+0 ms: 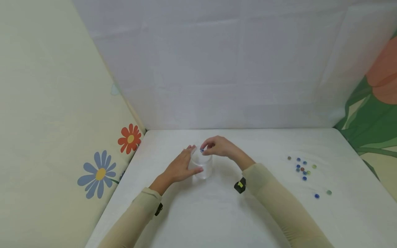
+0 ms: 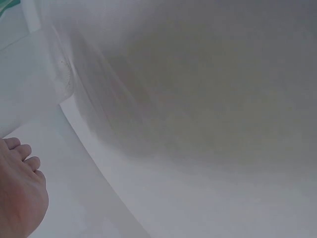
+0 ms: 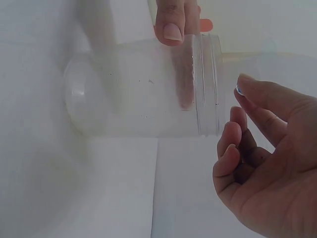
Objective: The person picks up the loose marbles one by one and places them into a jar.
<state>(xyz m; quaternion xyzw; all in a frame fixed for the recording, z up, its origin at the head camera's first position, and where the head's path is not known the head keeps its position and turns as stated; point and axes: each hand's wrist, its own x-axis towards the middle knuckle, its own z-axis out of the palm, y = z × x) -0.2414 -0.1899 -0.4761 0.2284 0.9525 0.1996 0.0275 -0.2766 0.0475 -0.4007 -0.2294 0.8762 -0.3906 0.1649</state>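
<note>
A clear plastic jar (image 1: 203,170) with a threaded rim stands upright on the white table. My left hand (image 1: 181,166) holds it from the left, the thumb on the near side and the fingers round the far side. In the right wrist view the jar (image 3: 143,89) is seen from the side, with the left thumb (image 3: 172,25) against it near the neck. Just above the open mouth is my right hand (image 1: 218,146). Its thumb and index finger pinch a small blue glass bead (image 3: 239,90), mostly covered by the fingertips. The jar's base (image 2: 62,74) shows in the left wrist view.
Several glass beads (image 1: 304,178) in blue, green and reddish tones lie scattered on the right of the white table (image 1: 217,217). A white cloth wall (image 1: 201,69) rises behind, and a flower-printed panel (image 1: 99,174) stands along the left side.
</note>
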